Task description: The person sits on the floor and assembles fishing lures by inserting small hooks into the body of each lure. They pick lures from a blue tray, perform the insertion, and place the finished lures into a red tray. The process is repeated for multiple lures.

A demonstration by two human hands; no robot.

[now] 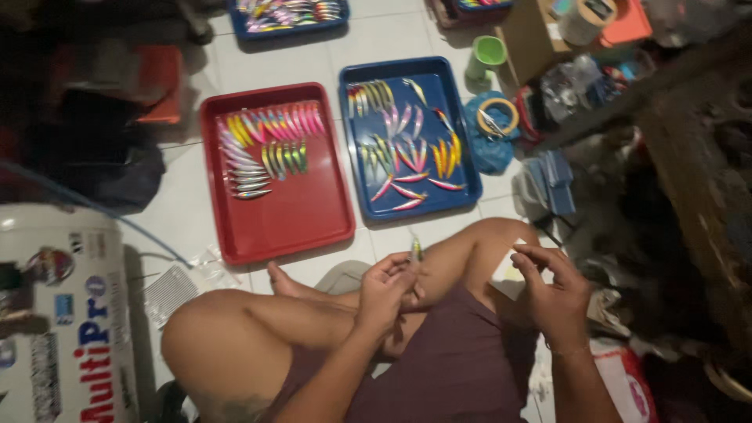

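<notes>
I sit cross-legged on a white tiled floor. My left hand (386, 291) pinches a small yellow-green fishing lure (416, 250) upright above my lap. My right hand (551, 291) hovers over my right knee beside a small pale sheet (507, 273), its fingers curled; whether it grips anything is unclear. In front of my knees lie a red tray (294, 215) with rows of colourful lures and a blue tray (435, 78) with more lures in several clusters.
A large white bucket (59, 313) stands at my left. Another blue tray (286, 19) of lures lies at the far top. A green cup (487, 55), a tape roll (499, 116) on blue cloth, boxes and clutter crowd the right side.
</notes>
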